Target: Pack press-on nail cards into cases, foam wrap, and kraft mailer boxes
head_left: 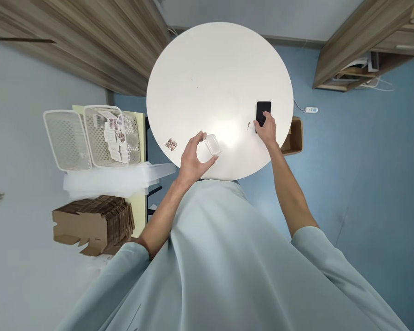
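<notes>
My left hand (192, 161) holds a small clear plastic box (212, 144) between thumb and fingers, near the front edge of the white round table (221, 59). The box looks tilted, and I make out nothing inside it. Over the lower part of a black phone (263, 108) is my right hand (267, 131), thumb and forefinger apart. Whether those fingers press on the phone I cannot tell. Just left of the right thumb lies a tiny dark, thin item (248, 125). A cluster of small brownish-red pieces, resembling false nails (171, 144), rests on the table left of my left hand.
At left, a white perforated basket (89, 138) holds several small packets. Translucent plastic sheets (103, 181) and stacked brown cardboard (86, 225) sit in front of it. A brown box (298, 135) stands beyond the table's right edge, near a white power strip (311, 110).
</notes>
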`<control>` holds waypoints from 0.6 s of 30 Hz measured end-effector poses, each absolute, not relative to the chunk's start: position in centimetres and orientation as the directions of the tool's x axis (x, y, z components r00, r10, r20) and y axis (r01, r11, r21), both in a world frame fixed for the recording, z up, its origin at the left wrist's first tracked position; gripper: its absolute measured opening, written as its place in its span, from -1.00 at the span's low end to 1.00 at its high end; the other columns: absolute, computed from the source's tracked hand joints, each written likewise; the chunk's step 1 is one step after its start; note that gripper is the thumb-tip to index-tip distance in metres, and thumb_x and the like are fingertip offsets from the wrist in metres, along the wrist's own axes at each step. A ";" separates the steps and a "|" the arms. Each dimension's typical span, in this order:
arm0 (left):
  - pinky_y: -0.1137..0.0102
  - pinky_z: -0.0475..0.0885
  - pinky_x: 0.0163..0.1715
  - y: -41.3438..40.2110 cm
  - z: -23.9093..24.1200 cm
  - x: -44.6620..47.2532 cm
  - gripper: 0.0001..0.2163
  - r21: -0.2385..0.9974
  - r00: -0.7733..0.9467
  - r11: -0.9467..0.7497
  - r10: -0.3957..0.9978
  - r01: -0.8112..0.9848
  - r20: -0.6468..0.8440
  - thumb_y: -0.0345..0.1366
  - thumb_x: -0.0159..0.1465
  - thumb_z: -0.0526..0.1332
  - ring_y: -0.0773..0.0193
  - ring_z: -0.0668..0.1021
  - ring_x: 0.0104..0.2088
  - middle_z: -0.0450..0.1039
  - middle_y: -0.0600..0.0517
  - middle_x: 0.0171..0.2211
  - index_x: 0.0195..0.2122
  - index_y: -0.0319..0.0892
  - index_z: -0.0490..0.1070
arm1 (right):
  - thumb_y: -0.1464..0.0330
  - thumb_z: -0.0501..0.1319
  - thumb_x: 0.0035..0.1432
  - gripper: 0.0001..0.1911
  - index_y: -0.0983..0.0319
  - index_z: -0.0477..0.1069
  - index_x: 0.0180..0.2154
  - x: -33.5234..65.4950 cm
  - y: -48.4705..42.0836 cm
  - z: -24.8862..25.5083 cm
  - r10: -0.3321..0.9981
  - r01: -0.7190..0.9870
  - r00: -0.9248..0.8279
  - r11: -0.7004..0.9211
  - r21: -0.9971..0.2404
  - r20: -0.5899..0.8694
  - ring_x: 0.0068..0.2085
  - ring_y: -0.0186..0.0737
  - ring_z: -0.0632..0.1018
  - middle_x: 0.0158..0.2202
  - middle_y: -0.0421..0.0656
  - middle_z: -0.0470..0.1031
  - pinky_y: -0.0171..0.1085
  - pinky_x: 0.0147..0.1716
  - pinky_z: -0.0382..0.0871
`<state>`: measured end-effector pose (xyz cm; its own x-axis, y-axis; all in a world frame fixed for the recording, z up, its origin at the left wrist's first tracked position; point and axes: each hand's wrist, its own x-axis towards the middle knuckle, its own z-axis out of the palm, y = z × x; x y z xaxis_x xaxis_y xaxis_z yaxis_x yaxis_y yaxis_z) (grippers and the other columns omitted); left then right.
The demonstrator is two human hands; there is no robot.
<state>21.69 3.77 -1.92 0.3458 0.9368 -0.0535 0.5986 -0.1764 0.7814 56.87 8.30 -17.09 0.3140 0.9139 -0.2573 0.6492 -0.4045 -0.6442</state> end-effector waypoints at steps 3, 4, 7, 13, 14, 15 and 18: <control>-0.15 0.44 0.47 3.4 -1.4 21.6 -0.07 0.775 0.271 -0.114 0.960 0.622 -0.076 0.19 0.36 0.50 -0.20 0.53 0.46 0.47 -0.28 0.46 0.62 -0.02 0.18 | -0.05 0.18 0.54 -0.29 0.32 0.33 0.43 58.3 10.3 -18.2 0.930 0.736 0.272 -0.367 -0.569 -0.248 0.53 0.28 0.38 0.47 0.34 0.41 0.39 0.57 0.19; -0.15 0.44 0.47 3.3 -1.3 21.5 -0.06 0.774 0.251 -0.101 0.965 0.625 -0.076 0.20 0.35 0.50 -0.20 0.53 0.47 0.47 -0.29 0.46 0.62 -0.03 0.17 | -0.02 0.19 0.53 -0.31 0.31 0.34 0.42 58.6 10.7 -18.6 0.932 0.753 0.260 -0.358 -0.552 -0.251 0.54 0.28 0.37 0.46 0.34 0.41 0.41 0.57 0.17; -0.14 0.44 0.47 3.0 -0.9 21.4 -0.06 0.773 0.212 -0.068 0.973 0.631 -0.087 0.21 0.36 0.48 -0.20 0.53 0.47 0.45 -0.30 0.48 0.62 -0.04 0.16 | 0.02 0.22 0.51 -0.35 0.32 0.36 0.38 59.3 11.2 -19.6 0.931 0.781 0.237 -0.352 -0.515 -0.277 0.55 0.31 0.34 0.43 0.34 0.43 0.45 0.57 0.13; -0.13 0.45 0.45 2.8 -0.1 21.5 -0.07 0.784 0.217 -0.050 0.970 0.619 -0.109 0.21 0.39 0.46 -0.18 0.51 0.48 0.40 -0.29 0.53 0.64 -0.01 0.12 | -0.07 0.21 0.50 -0.34 0.25 0.37 0.35 59.4 10.0 -18.7 0.930 0.755 0.247 -0.361 -0.547 -0.272 0.55 0.29 0.34 0.44 0.27 0.45 0.45 0.59 0.10; -0.13 0.45 0.45 2.8 -0.1 21.6 -0.07 0.790 0.226 -0.058 0.969 0.610 -0.104 0.20 0.39 0.46 -0.19 0.50 0.49 0.40 -0.30 0.52 0.64 -0.01 0.12 | -0.10 0.21 0.50 -0.33 0.24 0.38 0.35 59.0 9.6 -17.9 0.932 0.735 0.251 -0.359 -0.575 -0.261 0.53 0.29 0.37 0.44 0.27 0.45 0.44 0.58 0.12; -0.12 0.45 0.45 2.8 -0.1 21.6 -0.07 0.798 0.235 -0.066 0.967 0.600 -0.097 0.20 0.39 0.47 -0.19 0.49 0.50 0.40 -0.30 0.52 0.64 -0.01 0.13 | -0.14 0.23 0.49 -0.31 0.23 0.39 0.34 58.3 9.1 -16.9 0.935 0.705 0.250 -0.354 -0.615 -0.252 0.52 0.28 0.39 0.44 0.27 0.45 0.41 0.58 0.16; -0.12 0.44 0.46 2.8 -0.4 21.6 -0.09 0.810 0.259 -0.081 0.962 0.581 -0.090 0.17 0.38 0.48 -0.20 0.49 0.50 0.42 -0.27 0.51 0.62 0.00 0.16 | -0.26 0.31 0.39 -0.24 0.15 0.43 0.28 54.7 7.2 -13.4 0.941 0.539 0.190 -0.338 -0.772 -0.279 0.44 0.24 0.50 0.39 0.19 0.52 0.33 0.52 0.32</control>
